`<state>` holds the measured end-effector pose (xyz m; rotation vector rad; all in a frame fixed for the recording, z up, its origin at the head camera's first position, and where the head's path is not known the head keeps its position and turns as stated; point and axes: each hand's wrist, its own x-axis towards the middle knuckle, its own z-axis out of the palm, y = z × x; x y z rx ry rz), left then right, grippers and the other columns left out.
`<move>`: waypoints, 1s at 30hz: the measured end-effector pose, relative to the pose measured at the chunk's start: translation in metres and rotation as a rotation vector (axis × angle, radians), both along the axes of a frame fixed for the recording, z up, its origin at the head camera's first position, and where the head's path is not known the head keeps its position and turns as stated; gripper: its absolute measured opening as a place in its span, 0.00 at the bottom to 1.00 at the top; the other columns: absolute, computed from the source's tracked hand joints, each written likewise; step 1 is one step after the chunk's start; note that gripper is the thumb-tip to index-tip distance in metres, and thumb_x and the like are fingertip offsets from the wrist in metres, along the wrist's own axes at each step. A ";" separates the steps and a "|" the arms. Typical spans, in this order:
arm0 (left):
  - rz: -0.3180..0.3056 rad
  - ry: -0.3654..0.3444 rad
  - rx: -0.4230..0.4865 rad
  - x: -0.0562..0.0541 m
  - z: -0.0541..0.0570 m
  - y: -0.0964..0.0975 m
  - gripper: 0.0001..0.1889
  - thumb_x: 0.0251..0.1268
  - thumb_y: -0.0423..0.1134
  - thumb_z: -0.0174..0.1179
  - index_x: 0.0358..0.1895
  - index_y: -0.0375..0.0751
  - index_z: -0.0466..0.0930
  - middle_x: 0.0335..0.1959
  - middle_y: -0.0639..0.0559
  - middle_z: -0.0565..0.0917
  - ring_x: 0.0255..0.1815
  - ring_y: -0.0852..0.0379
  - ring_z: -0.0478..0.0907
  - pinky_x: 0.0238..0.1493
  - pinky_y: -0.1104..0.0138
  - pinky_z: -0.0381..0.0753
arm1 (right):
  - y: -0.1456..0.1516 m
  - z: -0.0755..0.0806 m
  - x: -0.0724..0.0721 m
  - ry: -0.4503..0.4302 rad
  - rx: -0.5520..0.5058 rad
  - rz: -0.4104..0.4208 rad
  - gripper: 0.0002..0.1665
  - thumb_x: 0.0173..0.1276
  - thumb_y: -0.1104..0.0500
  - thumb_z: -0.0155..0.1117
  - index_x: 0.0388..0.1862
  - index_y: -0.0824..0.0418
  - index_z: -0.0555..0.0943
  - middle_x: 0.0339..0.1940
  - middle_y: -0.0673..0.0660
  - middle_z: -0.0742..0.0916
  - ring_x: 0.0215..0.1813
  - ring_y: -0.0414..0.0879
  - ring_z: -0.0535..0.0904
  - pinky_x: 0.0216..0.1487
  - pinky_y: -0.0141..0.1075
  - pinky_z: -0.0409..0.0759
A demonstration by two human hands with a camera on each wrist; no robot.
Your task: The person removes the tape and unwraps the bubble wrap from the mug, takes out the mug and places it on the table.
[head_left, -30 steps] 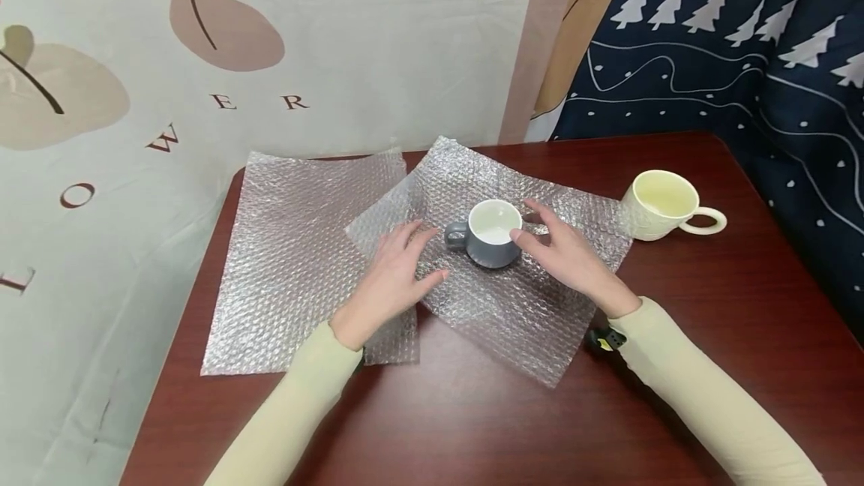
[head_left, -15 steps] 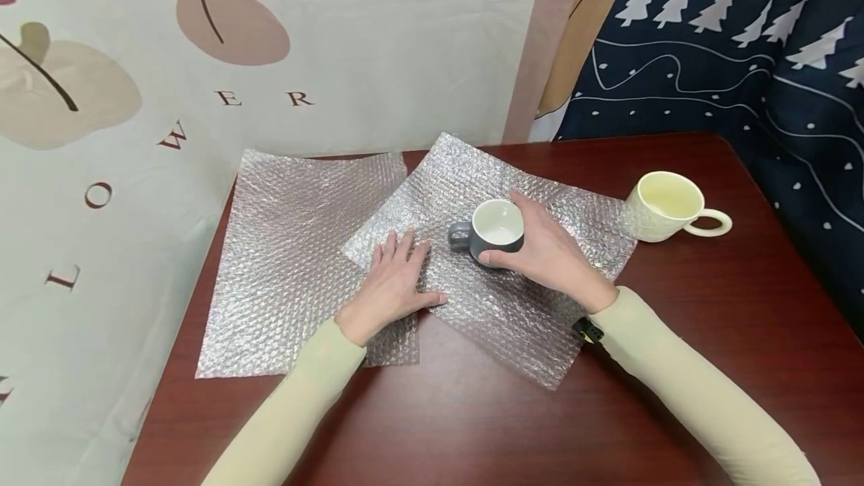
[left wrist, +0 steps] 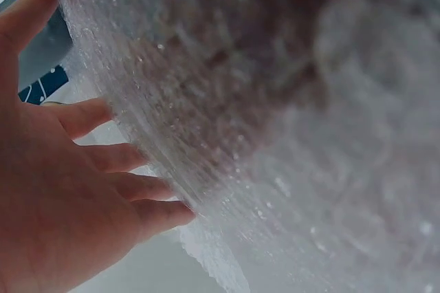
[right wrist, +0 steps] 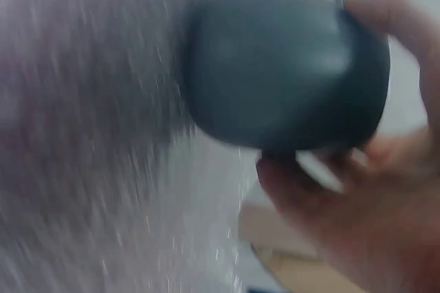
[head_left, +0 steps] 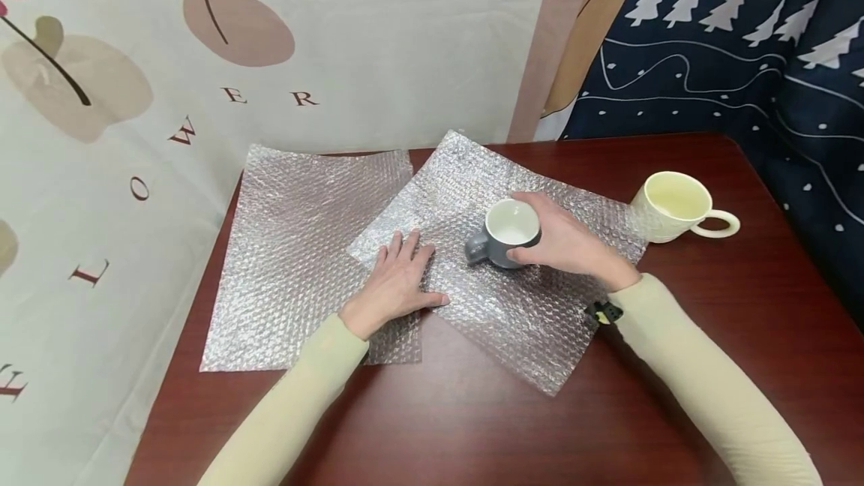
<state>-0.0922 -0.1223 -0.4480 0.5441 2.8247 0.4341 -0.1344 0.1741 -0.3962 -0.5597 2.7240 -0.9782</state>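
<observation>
A grey mug (head_left: 502,250) with a white inside stands over the right-hand sheet of bubble wrap (head_left: 499,321), its handle pointing left and toward the person. My right hand (head_left: 570,242) grips the mug from the right, thumb on the near side and fingers round the far side. The right wrist view, slightly blurred, shows the mug's side (right wrist: 282,73) close up between thumb and fingers. My left hand (head_left: 394,283) lies with spread, straight fingers on the overlapping edges of both sheets. Its fingertips touch the bubble wrap (left wrist: 206,135) in the left wrist view.
A second bubble wrap sheet (head_left: 290,246) lies on the left, partly under the right one. A pale yellow mug (head_left: 664,220) stands at the right, against the sheet's corner. All are on a dark red-brown table (head_left: 742,336), with printed cloth (head_left: 405,43) hanging behind.
My right hand has closed round the grey mug and shifted it slightly right, its handle turning toward the person. My left hand has come down flat on the bubble wrap.
</observation>
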 end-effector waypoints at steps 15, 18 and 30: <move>0.006 -0.021 0.019 0.000 -0.003 -0.001 0.53 0.58 0.64 0.72 0.80 0.38 0.61 0.83 0.31 0.46 0.82 0.26 0.39 0.77 0.34 0.42 | 0.018 0.008 -0.009 -0.108 0.044 0.140 0.68 0.58 0.49 0.81 0.86 0.57 0.47 0.79 0.67 0.61 0.74 0.63 0.64 0.70 0.68 0.66; 0.004 -0.023 0.017 0.000 -0.003 -0.001 0.53 0.58 0.64 0.72 0.80 0.38 0.61 0.83 0.31 0.46 0.82 0.27 0.38 0.78 0.34 0.42 | 0.015 0.003 0.000 -0.021 0.084 0.028 0.71 0.54 0.41 0.84 0.85 0.59 0.51 0.76 0.68 0.64 0.71 0.63 0.67 0.68 0.67 0.69; 0.003 -0.024 0.015 -0.002 -0.002 0.000 0.53 0.59 0.64 0.71 0.80 0.38 0.60 0.84 0.32 0.46 0.82 0.27 0.38 0.78 0.34 0.42 | 0.026 -0.003 -0.005 -0.021 -0.062 0.008 0.58 0.61 0.54 0.80 0.83 0.61 0.56 0.77 0.66 0.65 0.75 0.62 0.65 0.73 0.66 0.64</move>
